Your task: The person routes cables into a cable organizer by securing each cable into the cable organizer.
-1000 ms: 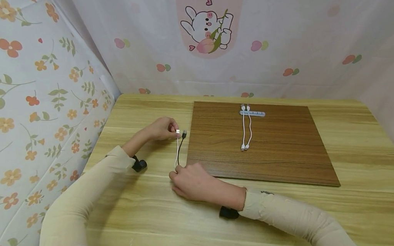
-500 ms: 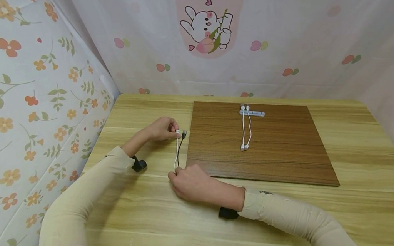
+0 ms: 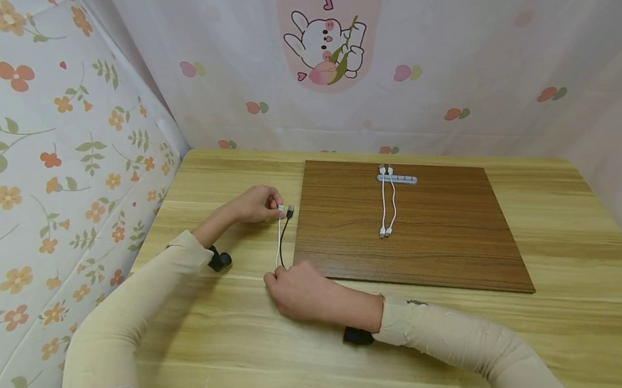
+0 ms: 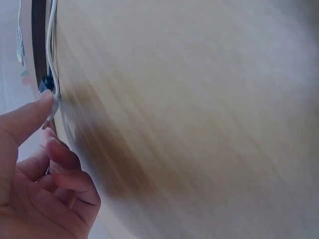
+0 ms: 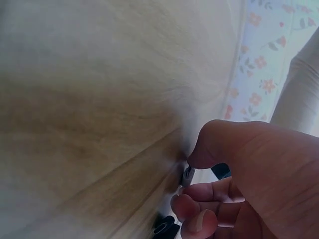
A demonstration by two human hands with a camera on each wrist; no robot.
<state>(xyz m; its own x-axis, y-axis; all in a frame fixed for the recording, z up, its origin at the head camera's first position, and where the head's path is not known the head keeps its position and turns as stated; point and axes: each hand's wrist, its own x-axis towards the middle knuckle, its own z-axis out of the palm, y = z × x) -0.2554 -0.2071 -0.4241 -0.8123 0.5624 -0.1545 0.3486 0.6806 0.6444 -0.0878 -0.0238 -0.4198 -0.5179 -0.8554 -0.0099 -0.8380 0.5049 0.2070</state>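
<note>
In the head view, a white USB cable (image 3: 278, 243) lies along the left edge of a brown board, beside a black USB cable (image 3: 283, 232). My left hand (image 3: 257, 204) pinches the white cable's far plug between thumb and fingertip. The black cable's plug (image 4: 45, 83) sits right by that thumb in the left wrist view. At the near end, my right hand (image 3: 301, 289) covers the lower ends of both cables. Its thumb and finger pinch a small greyish plug (image 5: 188, 176) in the right wrist view, with a black connector (image 5: 166, 228) just beside it.
The brown board (image 3: 347, 240) lies flat on the wooden table (image 3: 234, 328). On it, two white cables (image 3: 383, 206) run side by side from a pale blue cable holder (image 3: 404, 180). Patterned cloth (image 3: 223, 55) hangs behind and at the left.
My right hand has shifted very slightly toward the near left, still at the cables' lower ends. My left hand keeps its place at the white plug.
</note>
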